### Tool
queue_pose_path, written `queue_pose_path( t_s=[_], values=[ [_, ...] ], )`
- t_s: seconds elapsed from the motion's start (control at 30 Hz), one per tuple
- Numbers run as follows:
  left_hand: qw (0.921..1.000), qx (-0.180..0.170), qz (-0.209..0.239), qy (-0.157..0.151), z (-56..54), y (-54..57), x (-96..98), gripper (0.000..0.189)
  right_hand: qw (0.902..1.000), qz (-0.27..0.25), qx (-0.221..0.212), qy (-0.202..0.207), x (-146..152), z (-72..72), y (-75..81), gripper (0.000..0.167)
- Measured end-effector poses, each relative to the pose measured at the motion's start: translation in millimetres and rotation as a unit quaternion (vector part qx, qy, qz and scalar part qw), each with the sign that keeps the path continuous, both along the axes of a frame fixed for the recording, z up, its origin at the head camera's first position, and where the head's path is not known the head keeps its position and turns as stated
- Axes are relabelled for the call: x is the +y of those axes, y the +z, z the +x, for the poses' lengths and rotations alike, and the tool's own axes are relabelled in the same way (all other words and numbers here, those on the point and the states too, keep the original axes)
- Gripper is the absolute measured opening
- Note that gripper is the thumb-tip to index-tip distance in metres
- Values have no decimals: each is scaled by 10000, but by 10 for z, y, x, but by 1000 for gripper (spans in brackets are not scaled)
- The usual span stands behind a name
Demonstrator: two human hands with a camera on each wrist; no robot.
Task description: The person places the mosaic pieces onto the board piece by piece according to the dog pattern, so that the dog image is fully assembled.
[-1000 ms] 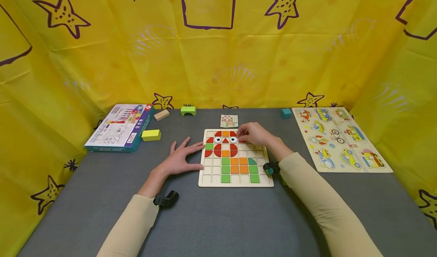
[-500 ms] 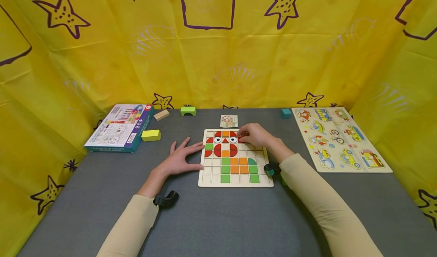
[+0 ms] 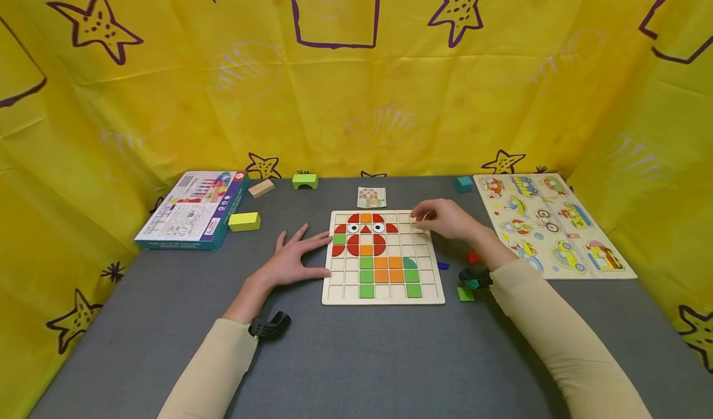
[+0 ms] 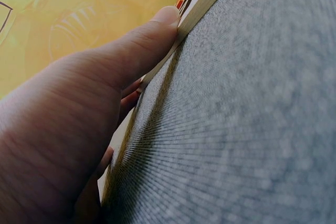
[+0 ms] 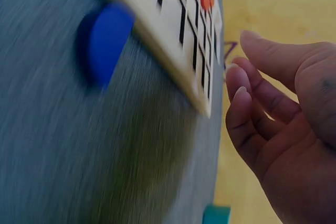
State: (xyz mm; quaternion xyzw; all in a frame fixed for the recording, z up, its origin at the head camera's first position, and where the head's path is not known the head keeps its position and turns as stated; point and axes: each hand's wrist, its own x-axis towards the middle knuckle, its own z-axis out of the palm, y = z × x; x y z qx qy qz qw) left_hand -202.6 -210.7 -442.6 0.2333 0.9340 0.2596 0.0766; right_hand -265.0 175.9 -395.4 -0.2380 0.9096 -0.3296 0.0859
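Observation:
A pale wooden grid board (image 3: 341,292) lies flat in the head view, with red, orange and green tiles forming a figure and two eye tiles (image 3: 379,228) near its top. My left hand (image 3: 295,263) rests beside it, fingers spread, thumb and fingertips at its left edge. The left wrist view shows the thumb against the board's side. Over the top right corner of the board is my right hand (image 3: 445,218), its fingers loosely bent. The right wrist view shows thumb and fingers apart, holding nothing. A red quarter-round tile (image 3: 392,228) sits right of the right eye.
A blue half-round piece (image 5: 107,43), a red piece (image 3: 473,257) and a green square (image 3: 465,294) lie right of the board. A pattern card (image 3: 371,197) lies behind it. A box (image 3: 189,211) stands left, a vehicle puzzle (image 3: 557,227) right; several blocks, including a yellow one (image 3: 244,221), lie around.
My right hand has let go of the red tile, which stays on the board, and has moved right to the board's corner. The left hand has stayed in place.

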Motion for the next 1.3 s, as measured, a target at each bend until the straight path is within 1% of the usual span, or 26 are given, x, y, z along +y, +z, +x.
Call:
queue_pose_path(
  t_s=[0.2, 0.4, 0.53, 0.63, 0.77, 0.9, 1.03, 1.17, 1.3],
  values=[
    [10000, 31, 9, -9, 0, -2, -9, 84, 9998, 34, 155, -78, 323, 114, -12, 21],
    [10000, 11, 38, -29, -3, -10, -6, 84, 9996, 170, 96, -211, 560, 288, -10, 20],
    [10000, 10, 24, -10, -3, -10, -5, 84, 9996, 182, 132, -181, 700, 394, -6, 20],
    [10000, 20, 11, 6, -1, -4, -3, 84, 9996, 205, 50, -182, 790, 453, -16, 20],
    [10000, 24, 0, -6, 2, 4, 4, 83, 9993, 299, -60, -206, 877, 526, -36, 21],
    [10000, 12, -5, -15, 3, 9, 10, 84, 9989, 427, 3, -187, 934, 588, -66, 20],
    [10000, 7, 6, -18, -2, 13, 15, 83, 9982, 516, 41, -301, 977, 633, -103, 20],
    [10000, 19, 23, -21, -1, 15, 10, 83, 9971, 640, 146, -394, 990, 670, -136, 23],
    [10000, 26, 23, -11, 7, 6, 5, 83, 9969, 651, 307, -317, 964, 686, -158, 23]
  ],
)
